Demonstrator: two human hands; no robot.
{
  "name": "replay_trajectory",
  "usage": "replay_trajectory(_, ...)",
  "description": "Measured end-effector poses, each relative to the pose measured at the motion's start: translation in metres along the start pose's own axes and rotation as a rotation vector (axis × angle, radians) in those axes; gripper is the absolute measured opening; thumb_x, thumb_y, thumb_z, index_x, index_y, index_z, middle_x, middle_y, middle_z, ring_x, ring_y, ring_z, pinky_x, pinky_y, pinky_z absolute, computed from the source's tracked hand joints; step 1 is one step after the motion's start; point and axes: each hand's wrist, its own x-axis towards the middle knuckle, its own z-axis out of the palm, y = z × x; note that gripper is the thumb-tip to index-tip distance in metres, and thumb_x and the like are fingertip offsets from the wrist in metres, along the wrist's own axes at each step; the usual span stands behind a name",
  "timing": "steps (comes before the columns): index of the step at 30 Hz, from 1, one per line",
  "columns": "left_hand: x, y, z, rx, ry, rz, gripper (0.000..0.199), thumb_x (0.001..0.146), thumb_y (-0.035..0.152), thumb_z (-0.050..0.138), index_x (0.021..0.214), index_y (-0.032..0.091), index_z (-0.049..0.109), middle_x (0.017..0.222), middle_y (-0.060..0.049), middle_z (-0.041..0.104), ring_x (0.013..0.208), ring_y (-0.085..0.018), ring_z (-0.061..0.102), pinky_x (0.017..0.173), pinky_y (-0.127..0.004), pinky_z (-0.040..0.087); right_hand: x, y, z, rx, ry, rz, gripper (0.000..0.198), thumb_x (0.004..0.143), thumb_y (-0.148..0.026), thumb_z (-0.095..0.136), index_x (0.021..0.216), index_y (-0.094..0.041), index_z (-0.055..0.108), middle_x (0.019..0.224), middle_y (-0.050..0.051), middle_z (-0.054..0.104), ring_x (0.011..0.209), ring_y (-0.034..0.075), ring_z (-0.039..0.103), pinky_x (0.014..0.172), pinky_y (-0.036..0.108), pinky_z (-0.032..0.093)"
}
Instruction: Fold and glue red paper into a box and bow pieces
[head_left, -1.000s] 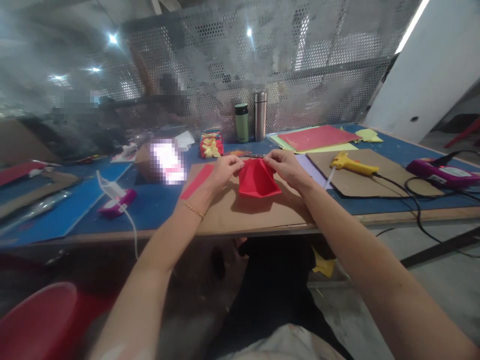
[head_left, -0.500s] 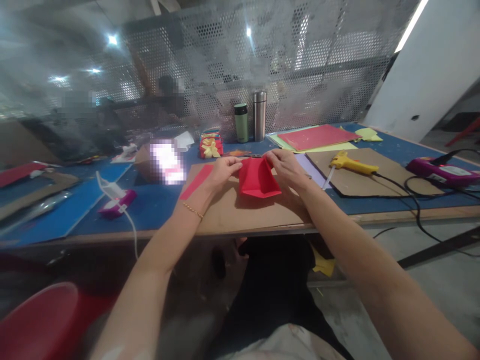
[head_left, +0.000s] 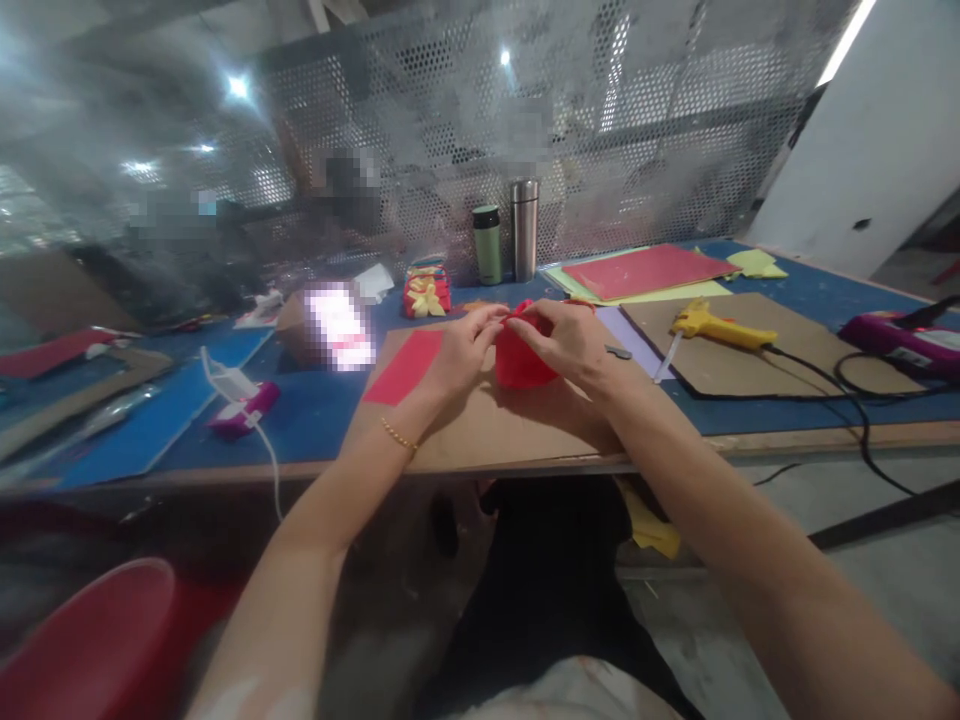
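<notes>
A folded piece of red paper [head_left: 523,366] is held up between both hands over a brown cardboard sheet [head_left: 480,432]. My left hand [head_left: 469,350] pinches its upper left edge with thumb and fingers. With fingers bent over the top, my right hand [head_left: 562,338] grips the upper right part and hides some of it. The fingertips of both hands nearly meet at the top edge. Left of my left hand, a flat red paper strip [head_left: 407,367] lies on the cardboard. Just beyond my right wrist, a small grey metal piece [head_left: 619,352] shows, its kind unclear.
A yellow glue gun [head_left: 721,328] rests on cardboard at the right, its black cable trailing off. Behind stand a green cup [head_left: 487,246] and a steel flask [head_left: 524,232]. A red-and-yellow bundle [head_left: 427,291], a lit phone [head_left: 339,328] and a purple power strip [head_left: 244,410] are at left.
My hands have come closer together, drawing in the top of the red paper, which looked wider and more open before. More of the red strip at the left now shows.
</notes>
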Motion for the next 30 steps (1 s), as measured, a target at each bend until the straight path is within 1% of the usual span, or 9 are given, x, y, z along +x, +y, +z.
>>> replay_trajectory(2,-0.001,-0.003,0.002,0.002,-0.038,0.04,0.023,0.103,0.029,0.063,0.121,0.024,0.076,0.131,-0.009,0.076,0.128,-0.025,0.067,0.11,-0.038,0.051,0.0,0.0,0.001,-0.003,-0.014,-0.003,0.017,0.088,-0.04,0.074,0.088,-0.022,0.077,0.086,0.008,0.077,0.078,0.023,0.064,0.077,0.036,0.045)
replay_trajectory(5,-0.002,-0.009,0.005,-0.027,-0.077,0.005,0.026,0.102,0.035,0.065,0.124,0.025,0.074,0.123,-0.01,0.078,0.117,-0.024,0.071,0.101,-0.037,0.054,0.001,0.001,0.001,0.069,-0.019,0.003,0.015,0.088,-0.036,0.069,0.087,-0.023,0.076,0.086,0.007,0.078,0.078,0.022,0.064,0.078,0.036,0.048)
replay_trajectory(7,-0.001,-0.012,0.007,-0.055,-0.087,-0.045,0.024,0.098,0.037,0.069,0.117,0.023,0.076,0.111,-0.008,0.079,0.106,-0.023,0.071,0.093,-0.035,0.055,0.002,0.003,0.001,0.125,-0.009,0.024,0.017,0.088,-0.039,0.068,0.086,-0.023,0.074,0.083,0.006,0.076,0.076,0.021,0.063,0.077,0.035,0.049)
replay_trajectory(10,-0.001,-0.014,0.009,-0.14,-0.083,-0.069,0.02,0.094,0.038,0.071,0.102,0.02,0.077,0.097,-0.005,0.077,0.092,-0.02,0.069,0.086,-0.032,0.054,0.003,0.005,0.002,0.178,0.011,0.048,0.019,0.088,-0.041,0.067,0.085,-0.023,0.071,0.079,0.003,0.073,0.073,0.019,0.061,0.074,0.035,0.048)
replay_trajectory(14,0.002,-0.016,0.01,-0.259,-0.051,-0.084,0.024,0.093,0.042,0.07,0.093,0.018,0.076,0.088,-0.004,0.073,0.082,-0.017,0.063,0.08,-0.031,0.051,0.003,0.007,0.004,0.198,0.01,-0.001,0.018,0.086,-0.04,0.068,0.084,-0.022,0.07,0.074,0.001,0.068,0.067,0.017,0.056,0.069,0.033,0.047)
replay_trajectory(19,0.005,-0.016,0.008,-0.225,-0.028,-0.058,0.028,0.092,0.043,0.068,0.088,0.017,0.077,0.085,-0.004,0.073,0.08,-0.017,0.061,0.08,-0.033,0.049,0.003,0.011,0.005,0.194,-0.022,-0.072,0.015,0.084,-0.035,0.07,0.085,-0.021,0.074,0.075,0.002,0.07,0.069,0.017,0.058,0.068,0.031,0.049)
replay_trajectory(24,0.003,-0.012,0.007,-0.194,-0.028,-0.032,0.032,0.098,0.045,0.064,0.088,0.017,0.076,0.086,-0.005,0.073,0.082,-0.018,0.062,0.079,-0.033,0.049,0.002,0.016,0.005,0.172,-0.046,-0.104,0.012,0.085,-0.032,0.072,0.088,-0.021,0.077,0.079,0.003,0.073,0.073,0.018,0.063,0.072,0.032,0.052)
replay_trajectory(28,0.002,-0.009,0.006,-0.179,-0.014,-0.005,0.021,0.098,0.036,0.064,0.097,0.018,0.076,0.092,-0.005,0.075,0.082,-0.017,0.064,0.078,-0.031,0.05,0.001,0.019,0.006,0.185,-0.054,-0.145,0.009,0.086,-0.028,0.073,0.088,-0.022,0.079,0.084,0.004,0.077,0.076,0.02,0.067,0.076,0.035,0.055)
replay_trajectory(30,0.002,-0.008,0.007,-0.186,0.01,-0.018,0.015,0.096,0.03,0.065,0.1,0.018,0.074,0.09,-0.004,0.074,0.08,-0.016,0.065,0.076,-0.029,0.051,0.001,0.019,0.006,0.189,-0.048,-0.162,0.01,0.086,-0.028,0.072,0.09,-0.023,0.08,0.087,0.005,0.078,0.078,0.021,0.069,0.077,0.036,0.057)
